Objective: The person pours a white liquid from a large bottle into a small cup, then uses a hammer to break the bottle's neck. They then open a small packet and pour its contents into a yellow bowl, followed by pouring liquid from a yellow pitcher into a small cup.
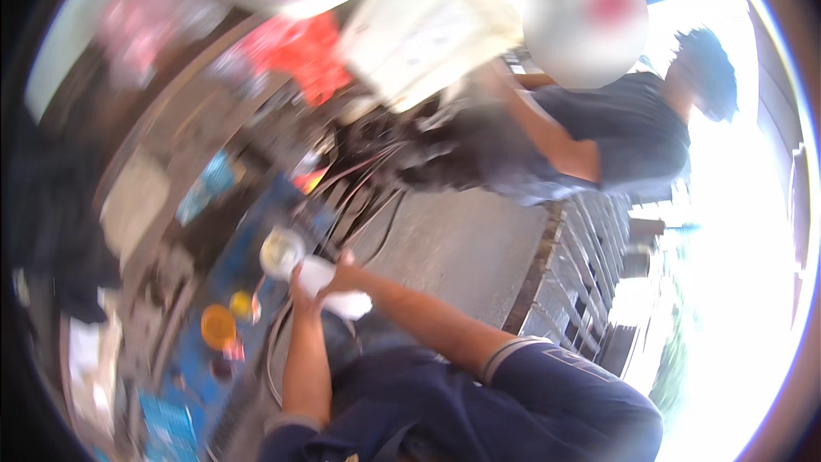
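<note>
My left hand and my right hand are close together in front of me, both closed on a white, blurred piece. Its lower end hangs out below my right hand; whether it is cloth, paper or plastic I cannot tell. Just beyond my fingers is a round whitish tub with a pale yellowish middle, at the edge of a blue work surface. Motion blur hides the separate fingers. An orange round lid or dish and a smaller yellow one lie to the left of my left hand.
A person in a dark shirt stands ahead to the right, beside a pale box or board. Cables run beyond my hands. A red plastic bag lies farther off. Slatted metal racking stands at the right.
</note>
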The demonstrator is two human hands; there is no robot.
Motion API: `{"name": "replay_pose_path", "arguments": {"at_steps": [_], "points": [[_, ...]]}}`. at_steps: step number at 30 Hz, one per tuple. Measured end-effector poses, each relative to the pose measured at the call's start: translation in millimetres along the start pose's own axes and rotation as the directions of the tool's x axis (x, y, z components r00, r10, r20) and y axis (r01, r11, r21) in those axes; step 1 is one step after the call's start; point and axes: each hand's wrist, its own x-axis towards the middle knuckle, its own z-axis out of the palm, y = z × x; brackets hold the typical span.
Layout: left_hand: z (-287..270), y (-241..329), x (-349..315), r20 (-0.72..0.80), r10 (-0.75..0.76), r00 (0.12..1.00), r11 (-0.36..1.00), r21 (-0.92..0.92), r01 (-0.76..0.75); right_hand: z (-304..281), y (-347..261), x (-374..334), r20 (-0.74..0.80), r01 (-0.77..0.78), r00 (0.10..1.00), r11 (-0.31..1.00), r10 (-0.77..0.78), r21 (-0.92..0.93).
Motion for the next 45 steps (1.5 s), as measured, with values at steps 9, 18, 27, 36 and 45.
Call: {"name": "replay_pose_path", "arguments": {"at_steps": [9, 18, 27, 36, 45], "points": [[25.9, 13.5, -11.1, -0.175, -0.108, 0.979, 0.986, 0.104, 0.127, -22.2, -1.0, -38.9, -0.045, 0.009, 0.999, 0.943, 0.006, 0.332], [27.0, 6.0, -11.8, -0.146, -0.148, 0.978, 0.983, 0.085, 0.161, -18.2, 8.4, -43.4, 0.025, -0.033, 0.999, 0.892, 0.024, 0.451], [25.9, -1.9, -8.2, -0.158, -0.074, 0.985, 0.993, 0.081, 0.087, -13.5, 15.4, -33.5, 0.01, -0.012, 1.0, 0.923, 0.009, 0.384], [10.7, -16.4, 6.6, 0.07, -0.009, 0.998, 0.999, -0.039, 0.012, 7.6, 48.1, -11.0, -0.392, 0.009, 0.906, 0.918, 0.16, 0.396], [60.6, -4.5, -29.3, -0.326, 0.099, 0.94, 0.991, -0.048, -0.121, 1.9, 27.1, -15.2, 0.099, -0.095, 0.994, 0.772, 0.042, 0.629]]}}
